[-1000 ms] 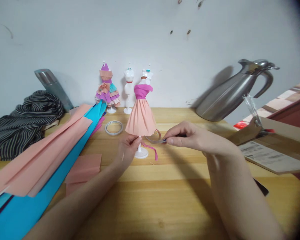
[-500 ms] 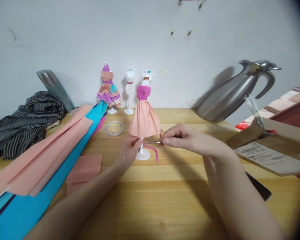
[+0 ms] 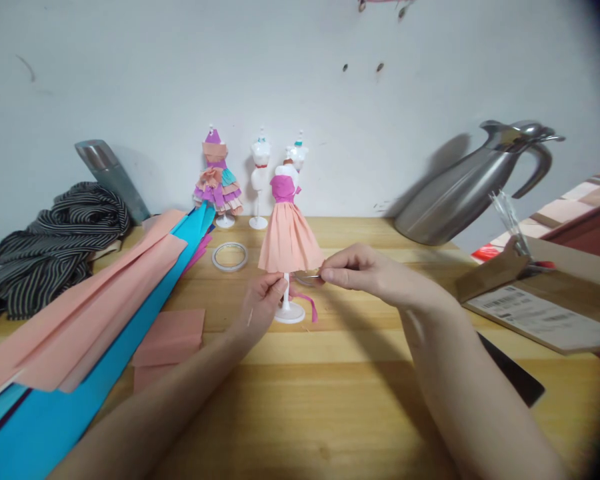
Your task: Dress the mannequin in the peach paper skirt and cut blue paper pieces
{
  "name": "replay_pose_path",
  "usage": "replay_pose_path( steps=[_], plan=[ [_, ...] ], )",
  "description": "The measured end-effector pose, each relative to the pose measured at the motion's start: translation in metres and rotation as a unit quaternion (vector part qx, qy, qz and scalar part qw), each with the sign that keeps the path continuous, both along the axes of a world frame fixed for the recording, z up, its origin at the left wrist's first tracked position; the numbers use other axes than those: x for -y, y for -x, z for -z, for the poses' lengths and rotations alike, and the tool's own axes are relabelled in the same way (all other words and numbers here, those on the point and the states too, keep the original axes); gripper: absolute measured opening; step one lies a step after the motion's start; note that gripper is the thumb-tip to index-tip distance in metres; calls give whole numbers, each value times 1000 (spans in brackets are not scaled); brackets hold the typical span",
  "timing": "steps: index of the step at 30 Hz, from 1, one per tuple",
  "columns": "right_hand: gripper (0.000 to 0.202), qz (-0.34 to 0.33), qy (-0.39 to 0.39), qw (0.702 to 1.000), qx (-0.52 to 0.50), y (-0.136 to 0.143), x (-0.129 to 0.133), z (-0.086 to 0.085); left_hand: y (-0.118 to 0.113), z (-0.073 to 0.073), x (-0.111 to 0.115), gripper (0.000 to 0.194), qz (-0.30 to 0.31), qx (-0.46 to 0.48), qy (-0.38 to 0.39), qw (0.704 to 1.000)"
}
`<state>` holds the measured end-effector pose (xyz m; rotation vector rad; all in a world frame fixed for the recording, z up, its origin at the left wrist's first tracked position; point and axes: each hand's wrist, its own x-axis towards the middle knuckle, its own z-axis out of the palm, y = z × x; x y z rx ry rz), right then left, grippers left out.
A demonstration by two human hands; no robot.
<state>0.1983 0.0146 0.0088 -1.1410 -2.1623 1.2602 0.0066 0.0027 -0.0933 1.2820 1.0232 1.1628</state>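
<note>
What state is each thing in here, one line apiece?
Front dress form: upright, dressed
Left hand: holding the form's pole
Right hand: pinching a thin metal tool
Left rear form: upright, dressed
Middle rear form: upright, no skirt
Tape roll: lying flat
Striped cloth: crumpled
Magenta strip: curved
Cardboard box: flap open

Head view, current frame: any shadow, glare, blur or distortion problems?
Head view: a shadow stretches from below the right hand across the table; head view: the steel jug shows bright reflections and a shadow on the wall; head view: the jug looks stretched outward, and right-hand corners go dark; head view: the metal tool is too soft to make out fully.
</note>
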Motion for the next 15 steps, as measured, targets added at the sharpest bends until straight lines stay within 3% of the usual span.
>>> replay_pose_path(
  steps=[15],
  plan=[
    [52,21,5,1000,-23,6,-1,0,-6,-5,7,34,-19,36,37,998]
  ],
)
